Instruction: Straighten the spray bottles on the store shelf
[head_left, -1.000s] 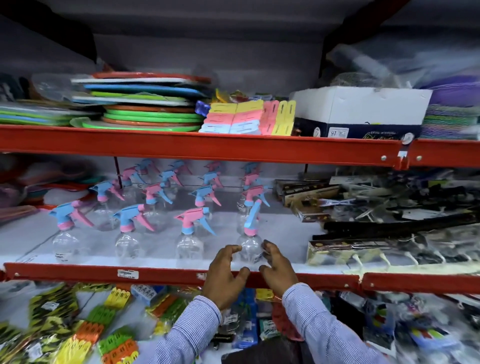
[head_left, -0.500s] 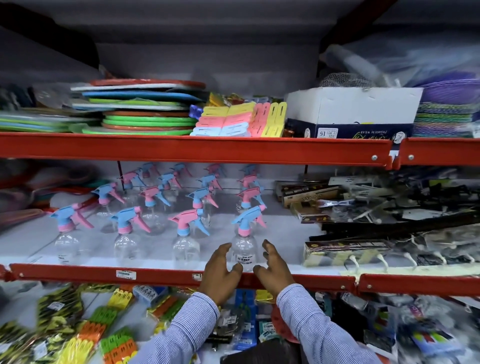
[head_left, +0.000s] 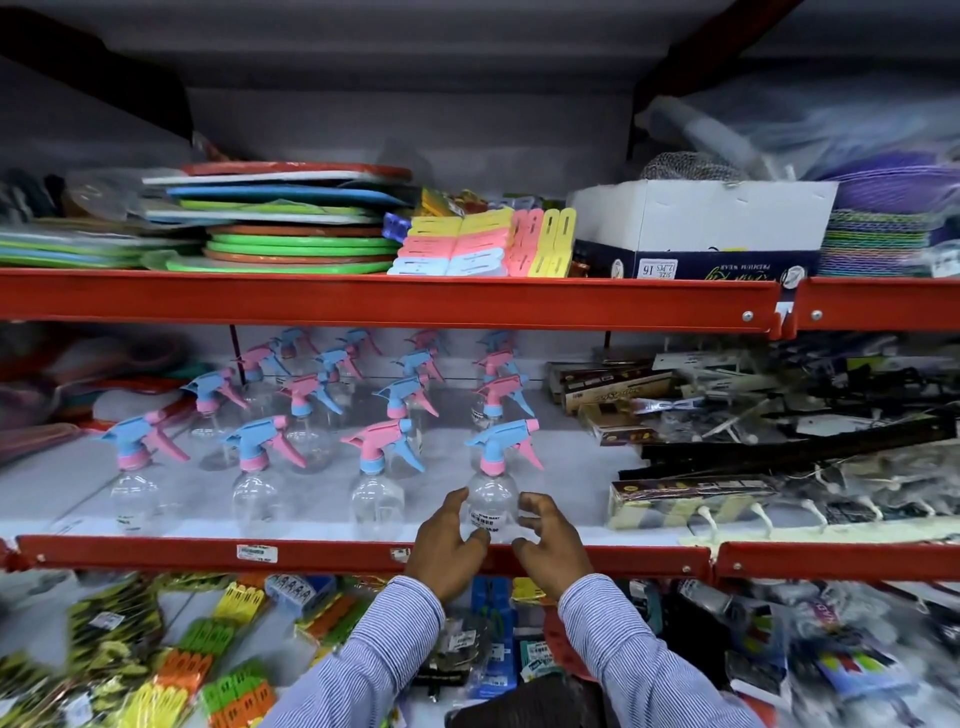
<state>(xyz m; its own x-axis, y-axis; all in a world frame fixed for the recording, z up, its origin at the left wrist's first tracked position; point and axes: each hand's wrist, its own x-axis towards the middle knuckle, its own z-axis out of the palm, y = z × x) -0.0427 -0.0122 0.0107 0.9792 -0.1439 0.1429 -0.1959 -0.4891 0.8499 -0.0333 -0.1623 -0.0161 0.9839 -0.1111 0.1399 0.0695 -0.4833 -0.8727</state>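
Several clear spray bottles with pink-and-blue trigger heads stand in rows on the white middle shelf (head_left: 566, 467). The front row holds bottles at the left (head_left: 136, 467), the middle (head_left: 257, 465) and right of that (head_left: 376, 465). The front-right spray bottle (head_left: 493, 491) stands upright with its blue nozzle pointing left, like its neighbours. My left hand (head_left: 447, 545) cups its left side, thumb and fingers touching the clear body. My right hand (head_left: 550, 543) curls against its right side. Both wrists rest over the red shelf rim (head_left: 156, 553).
Long black-and-gold packs (head_left: 685, 493) lie close to the right of the held bottle. A red beam (head_left: 363, 301) of the upper shelf hangs just above the bottles' back rows. Packs of coloured clips (head_left: 182, 665) fill the lower shelf under my arms.
The front-right bottle's trigger head has turned from facing me to pointing left, in line with the others. Both hands stayed around the bottle's base.
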